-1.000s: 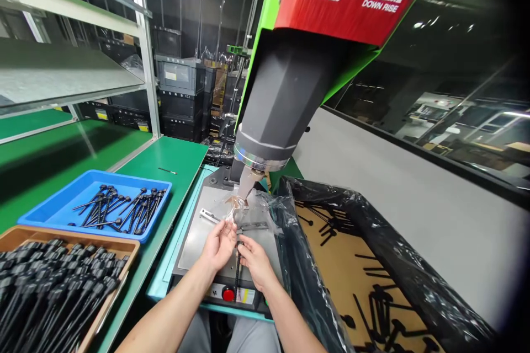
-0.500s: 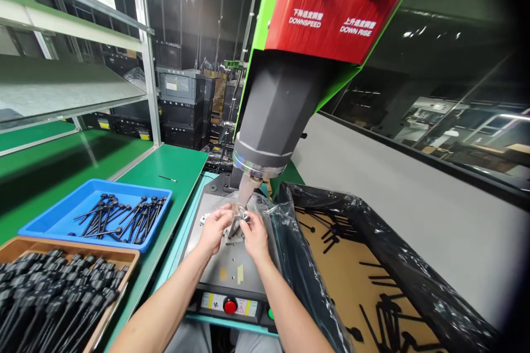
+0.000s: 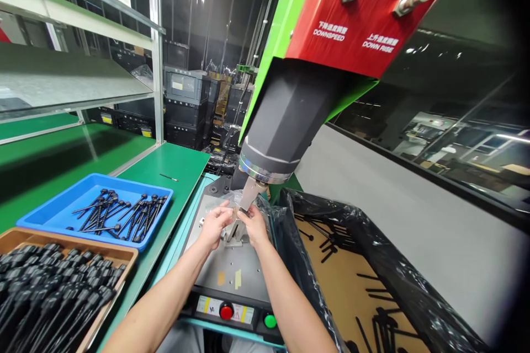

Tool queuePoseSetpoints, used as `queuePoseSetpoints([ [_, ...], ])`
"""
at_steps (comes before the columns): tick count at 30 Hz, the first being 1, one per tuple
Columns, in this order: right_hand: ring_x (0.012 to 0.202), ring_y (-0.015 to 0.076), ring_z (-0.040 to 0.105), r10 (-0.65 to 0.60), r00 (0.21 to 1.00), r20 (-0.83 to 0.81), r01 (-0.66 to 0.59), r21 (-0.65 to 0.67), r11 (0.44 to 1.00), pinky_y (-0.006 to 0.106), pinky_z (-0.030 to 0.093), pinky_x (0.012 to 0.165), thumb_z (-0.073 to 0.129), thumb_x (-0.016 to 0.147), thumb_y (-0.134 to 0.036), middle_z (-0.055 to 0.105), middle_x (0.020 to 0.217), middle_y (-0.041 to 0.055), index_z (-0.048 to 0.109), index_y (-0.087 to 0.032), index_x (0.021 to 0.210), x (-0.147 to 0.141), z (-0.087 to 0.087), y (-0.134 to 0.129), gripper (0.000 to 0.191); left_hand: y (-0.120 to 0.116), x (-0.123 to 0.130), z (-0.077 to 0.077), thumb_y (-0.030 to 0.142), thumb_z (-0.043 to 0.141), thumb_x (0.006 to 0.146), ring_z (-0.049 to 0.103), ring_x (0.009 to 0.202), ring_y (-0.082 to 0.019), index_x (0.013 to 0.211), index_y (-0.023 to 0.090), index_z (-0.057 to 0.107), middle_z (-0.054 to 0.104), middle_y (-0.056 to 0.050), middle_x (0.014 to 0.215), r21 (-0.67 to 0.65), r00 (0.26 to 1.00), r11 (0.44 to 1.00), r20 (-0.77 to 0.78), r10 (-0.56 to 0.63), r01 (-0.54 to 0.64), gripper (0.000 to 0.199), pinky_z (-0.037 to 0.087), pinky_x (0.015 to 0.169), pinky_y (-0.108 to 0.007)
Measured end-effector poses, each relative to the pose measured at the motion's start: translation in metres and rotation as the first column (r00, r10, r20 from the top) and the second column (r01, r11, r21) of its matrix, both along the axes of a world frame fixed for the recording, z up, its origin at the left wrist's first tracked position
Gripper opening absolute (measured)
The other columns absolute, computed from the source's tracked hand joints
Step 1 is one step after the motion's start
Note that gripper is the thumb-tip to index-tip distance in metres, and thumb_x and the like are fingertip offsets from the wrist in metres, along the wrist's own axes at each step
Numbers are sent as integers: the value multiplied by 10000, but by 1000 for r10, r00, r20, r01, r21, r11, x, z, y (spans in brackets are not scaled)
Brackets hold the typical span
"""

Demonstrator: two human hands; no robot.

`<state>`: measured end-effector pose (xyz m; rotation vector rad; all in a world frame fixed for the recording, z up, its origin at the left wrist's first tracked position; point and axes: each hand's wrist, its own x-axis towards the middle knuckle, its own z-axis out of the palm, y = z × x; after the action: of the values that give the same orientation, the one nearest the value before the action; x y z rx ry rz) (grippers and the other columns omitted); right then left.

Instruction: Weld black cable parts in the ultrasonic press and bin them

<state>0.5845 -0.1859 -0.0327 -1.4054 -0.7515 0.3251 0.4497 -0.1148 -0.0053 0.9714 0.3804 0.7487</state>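
My left hand [image 3: 216, 225] is on the left of a small metal fixture [image 3: 233, 241], its fingers drawn together near the top. What they grip is hidden. On the other side, my right hand [image 3: 255, 227] pinches a small dark part [image 3: 244, 211], whose shape I cannot make out. Both hands are just under the flat metal tip [image 3: 250, 194] of a press machine [image 3: 281, 116]. Clear plastic film [image 3: 236, 197] lies behind my fingers. The fixture stands on a grey metal base plate [image 3: 240, 265].
To the left are a blue tray [image 3: 45, 215] and a brown tray [image 3: 131, 256], both with black long-stemmed parts. A box lined with black plastic [image 3: 372, 231] holds similar parts on the right. Red button [image 3: 226, 311] and green button [image 3: 270, 320] sit at the front.
The view has shifted slightly. My right hand has moved up a little at the fixture, and the shiny piece seen between my hands before no longer shows. My left hand stays close by.
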Motion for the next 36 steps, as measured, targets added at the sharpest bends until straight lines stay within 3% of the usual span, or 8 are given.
queuePoseSetpoints([
  [6, 976, 248, 630, 107, 994, -37, -108, -29, 994, 368, 452, 894, 721, 725, -415, 722, 1032, 55, 692, -219, 1045, 7, 6, -7, 376, 3, 0, 3, 379, 790, 656, 529, 1207, -354, 735, 156, 714, 398, -133, 1501, -6, 1000, 1000, -3, -2, 2, 248, 462, 933, -453],
  [10, 987, 254, 625, 109, 994, -31, -110, -59, 992, 359, 439, 907, 687, 755, -434, 731, 1002, 47, 738, -216, 951, 8, 5, -12, 298, 5, 0, -1, 394, 783, 667, 537, 1196, -343, 737, 158, 714, 398, -124, 1504, 12, 1000, 1000, -7, -4, 4, 256, 463, 927, -442],
  [19, 875, 237, 627, 4, 994, -113, -3, 13, 1000, 345, 453, 834, 762, 661, -351, 726, 893, 32, 699, -202, 935, -1, -5, -2, 318, 2, 0, 2, 418, 800, 633, 533, 1207, -367, 730, 152, 721, 415, -156, 1489, 11, 1000, 1000, -26, 1, -1, 294, 461, 935, -467],
  [25, 1046, 255, 605, 29, 963, -267, -3, 98, 995, 357, 438, 907, 783, 610, -312, 706, 1090, 43, 687, -237, 991, -5, -8, -14, 399, 2, 0, 0, 410, 789, 652, 494, 1257, -368, 724, 147, 722, 398, -157, 1502, 38, 999, 999, -34, 9, -7, 280, 471, 928, -443],
  [28, 1116, 281, 594, 59, 921, -384, -5, 140, 990, 383, 476, 877, 741, 628, -386, 681, 1177, 63, 690, -254, 1005, 2, -11, -23, 403, 4, 0, -5, 402, 774, 666, 462, 1285, -380, 710, 154, 729, 396, -142, 1506, 72, 998, 997, -53, 31, -27, 255, 470, 932, -456],
  [32, 1110, 305, 607, 25, 874, -485, 57, 153, 987, 434, 509, 833, 630, 718, -564, 702, 1102, 102, 691, -239, 879, 18, -14, -25, 368, 6, 0, -12, 401, 779, 659, 418, 1322, -387, 690, 153, 720, 378, -132, 1518, 91, 996, 995, -80, 37, -29, 257, 465, 944, -464],
  [36, 1149, 295, 575, -83, 882, -464, 176, 161, 971, 440, 487, 886, 707, 684, -514, 691, 1103, 84, 663, -233, 812, 32, -7, -22, 312, 9, 2, -19, 391, 792, 644, 422, 1318, -398, 657, 150, 690, 336, -137, 1539, 55, 996, 998, -78, 35, -31, 262, 457, 959, -485],
])
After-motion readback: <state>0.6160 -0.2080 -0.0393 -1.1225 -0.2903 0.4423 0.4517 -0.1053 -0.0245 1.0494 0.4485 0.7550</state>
